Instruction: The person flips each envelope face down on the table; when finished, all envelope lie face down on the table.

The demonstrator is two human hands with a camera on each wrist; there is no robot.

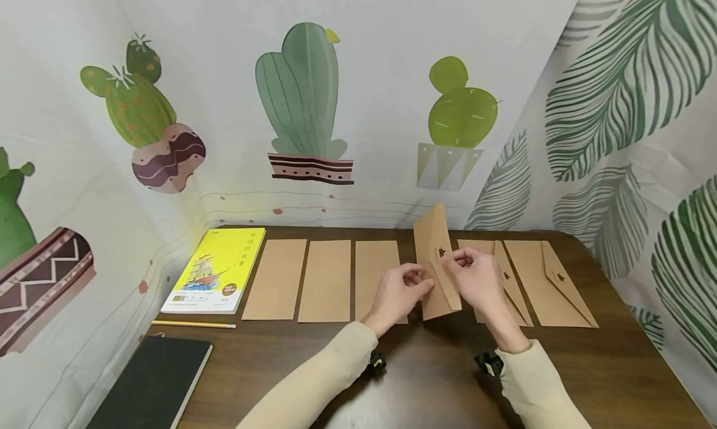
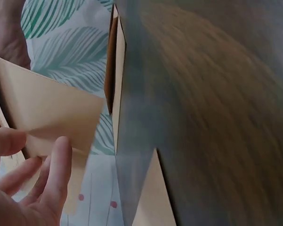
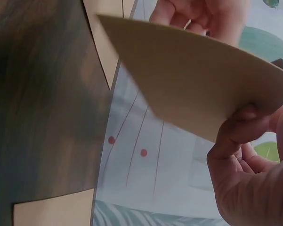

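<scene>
A brown paper envelope (image 1: 428,245) stands tilted above the table between both hands, its flap with a small dark printed mark facing the head camera. My left hand (image 1: 399,293) pinches it low by its left side, thumb and fingertips at the flap's edge in the left wrist view. With bent thumb and finger, my right hand (image 1: 477,278) grips the right edge near the printed mark. In the right wrist view the broad plain back of the envelope (image 3: 188,70) hides part of the left hand. Under the right wrist lies another envelope (image 1: 518,301), partly covered.
Three plain envelopes (image 1: 325,279) lie in a row to the left, and one with a slanted flap (image 1: 551,286) lies at far right. Further left are a yellow book (image 1: 224,261), a pencil (image 1: 193,324) and a black notebook (image 1: 151,379). A printed cloth (image 1: 381,105) hangs behind the table.
</scene>
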